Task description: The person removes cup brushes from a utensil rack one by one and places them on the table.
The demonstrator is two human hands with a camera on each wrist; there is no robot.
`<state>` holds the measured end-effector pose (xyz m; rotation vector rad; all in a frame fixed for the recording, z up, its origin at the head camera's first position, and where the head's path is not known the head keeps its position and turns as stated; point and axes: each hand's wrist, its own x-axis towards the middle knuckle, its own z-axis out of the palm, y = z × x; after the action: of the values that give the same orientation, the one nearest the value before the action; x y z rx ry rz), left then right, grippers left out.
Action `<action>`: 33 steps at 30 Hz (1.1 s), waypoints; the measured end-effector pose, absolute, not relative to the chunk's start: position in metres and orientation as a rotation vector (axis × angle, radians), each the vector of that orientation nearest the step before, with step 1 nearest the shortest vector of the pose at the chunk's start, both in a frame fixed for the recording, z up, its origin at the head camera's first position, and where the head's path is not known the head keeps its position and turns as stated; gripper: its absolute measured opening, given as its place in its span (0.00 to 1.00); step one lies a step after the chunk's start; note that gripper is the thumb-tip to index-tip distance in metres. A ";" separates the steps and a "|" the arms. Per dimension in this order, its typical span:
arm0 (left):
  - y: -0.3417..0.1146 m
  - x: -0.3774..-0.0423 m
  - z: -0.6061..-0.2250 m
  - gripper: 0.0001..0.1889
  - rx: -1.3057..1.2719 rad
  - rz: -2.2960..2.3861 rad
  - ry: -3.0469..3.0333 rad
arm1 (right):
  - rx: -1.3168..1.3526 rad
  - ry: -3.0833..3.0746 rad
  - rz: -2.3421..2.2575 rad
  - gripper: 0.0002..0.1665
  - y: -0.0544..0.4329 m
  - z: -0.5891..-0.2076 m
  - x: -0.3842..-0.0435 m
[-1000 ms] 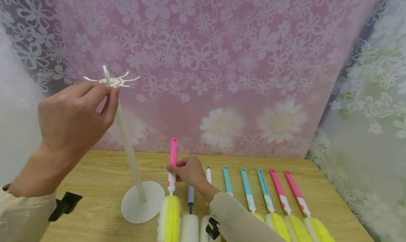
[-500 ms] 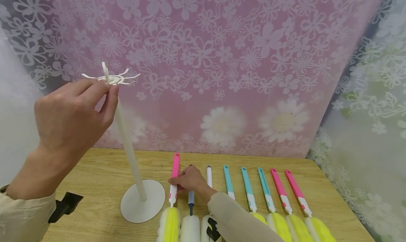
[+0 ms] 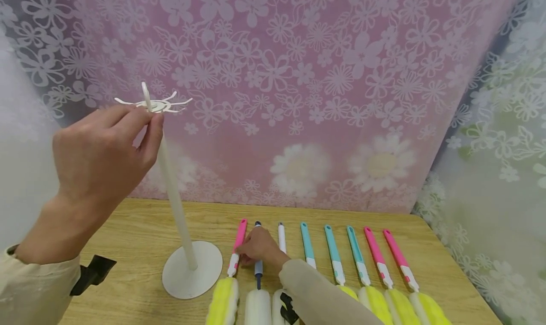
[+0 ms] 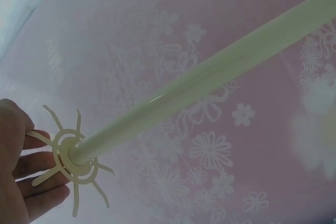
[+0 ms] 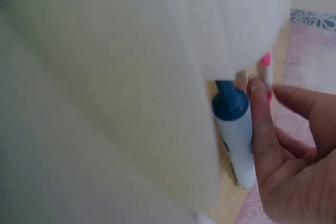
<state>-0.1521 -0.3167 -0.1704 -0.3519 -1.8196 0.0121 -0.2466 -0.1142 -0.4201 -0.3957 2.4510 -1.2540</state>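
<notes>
My left hand [image 3: 104, 152] pinches the hooked top ring [image 3: 159, 106] of a white stand at the upper left. In the left wrist view its fingers lie behind the hooks [image 4: 76, 198], and the pole [image 4: 220, 66] runs off to the upper right. Below, the stand's round base [image 3: 192, 280] rests on the wooden table. My right hand [image 3: 260, 247] has thumb and index finger on either side of the handle of a pink-handled sponge brush [image 3: 233, 264], which lies with its yellow-and-white head toward me. Under that hand lies a bottle brush with a blue-grey handle [image 3: 258, 268].
To the right lie a white-handled brush [image 3: 281, 235], several turquoise-handled brushes [image 3: 332, 249] and two pink-handled ones [image 3: 375, 249], roughly in a row. A flowered pink curtain [image 3: 298, 102] hangs behind the wooden table [image 3: 132, 249].
My right hand has brought the pink-handled sponge brush down and toward me, beside the blue-grey one; its handle end sits lower and tilts right. My left hand keeps its grip on the stand.
</notes>
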 end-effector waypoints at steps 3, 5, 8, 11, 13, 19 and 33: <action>-0.317 -0.153 -0.170 0.21 -0.360 0.008 -1.825 | -0.416 2.450 -1.224 0.09 -0.115 -0.421 -0.247; -0.318 -0.154 -0.171 0.21 -0.362 -0.004 -1.825 | -0.432 2.451 -1.205 0.09 -0.114 -0.421 -0.248; -0.320 -0.155 -0.173 0.20 -0.351 -0.017 -1.820 | -0.478 2.456 -1.200 0.10 -0.111 -0.418 -0.249; -0.321 -0.158 -0.177 0.19 -0.334 -0.035 -1.799 | -0.526 2.452 -1.215 0.09 -0.107 -0.412 -0.251; -0.321 -0.160 -0.181 0.18 -0.321 -0.051 -1.773 | -0.556 2.430 -1.238 0.08 -0.103 -0.406 -0.252; -0.318 -0.162 -0.191 0.21 -0.328 -0.121 -1.687 | -0.725 2.426 -1.282 0.12 -0.087 -0.385 -0.260; -0.287 -0.167 -0.239 0.18 -0.733 -0.182 -1.603 | -0.857 2.854 -1.147 0.20 0.008 -0.369 -0.291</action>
<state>-0.1669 -0.2871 -0.2390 -0.7329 -1.6030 -0.1820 -0.2908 0.0077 -0.3694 -0.8569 2.8536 -1.1475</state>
